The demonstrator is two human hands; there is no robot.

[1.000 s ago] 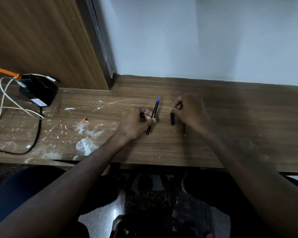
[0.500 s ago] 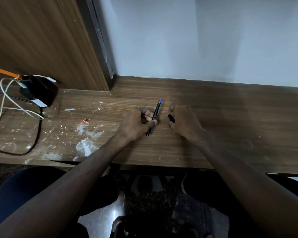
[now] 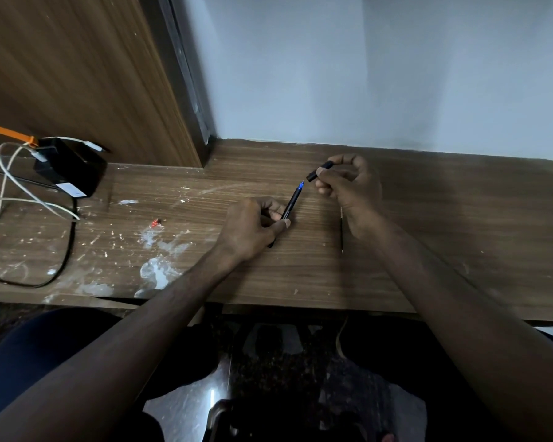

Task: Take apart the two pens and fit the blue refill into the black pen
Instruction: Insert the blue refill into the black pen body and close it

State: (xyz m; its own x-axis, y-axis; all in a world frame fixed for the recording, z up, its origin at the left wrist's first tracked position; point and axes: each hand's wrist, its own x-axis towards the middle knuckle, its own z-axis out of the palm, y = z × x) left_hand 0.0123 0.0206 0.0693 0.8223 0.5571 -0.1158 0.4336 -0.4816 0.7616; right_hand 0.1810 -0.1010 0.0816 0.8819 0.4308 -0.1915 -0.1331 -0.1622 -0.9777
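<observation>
My left hand grips a black pen barrel that slants up to the right, with the blue refill tip sticking out of its upper end. My right hand is raised just right of that tip and pinches a short black pen piece between thumb and fingers, its open end pointing down-left toward the blue tip. A thin dark refill lies on the wooden desk under my right wrist, partly hidden by it.
A black adapter with white and black cables sits at the desk's left. White paint stains and a small red bit mark the surface. A wooden panel rises at the left; a pale wall stands behind.
My right hand picked the short black piece off the desk and lifted it up beside the blue tip. My left hand kept holding the barrel in place.
</observation>
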